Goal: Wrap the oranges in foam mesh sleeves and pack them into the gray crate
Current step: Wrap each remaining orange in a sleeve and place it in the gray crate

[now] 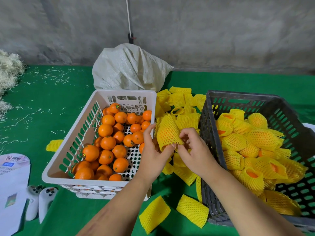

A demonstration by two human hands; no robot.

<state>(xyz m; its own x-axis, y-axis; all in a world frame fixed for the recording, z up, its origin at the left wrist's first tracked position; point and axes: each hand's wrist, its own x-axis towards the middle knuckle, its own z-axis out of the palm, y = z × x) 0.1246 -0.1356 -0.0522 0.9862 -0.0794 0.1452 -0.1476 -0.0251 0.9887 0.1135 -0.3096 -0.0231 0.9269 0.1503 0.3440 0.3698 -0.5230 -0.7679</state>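
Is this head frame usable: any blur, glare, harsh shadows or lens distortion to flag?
Head view: soft, even light, no glare; only faint shadows under the white crate and gray crate. Wide-angle bending bows the crate edges near the frame borders. The hands and the sleeved orange are sharp enough; print on the paper at left is unreadable.

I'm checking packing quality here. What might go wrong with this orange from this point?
The foam mesh sleeve looks open at the end that both the left hand and the right hand pinch, so the orange could slip out. In the gray crate, several wrapped oranges already show bare peel.
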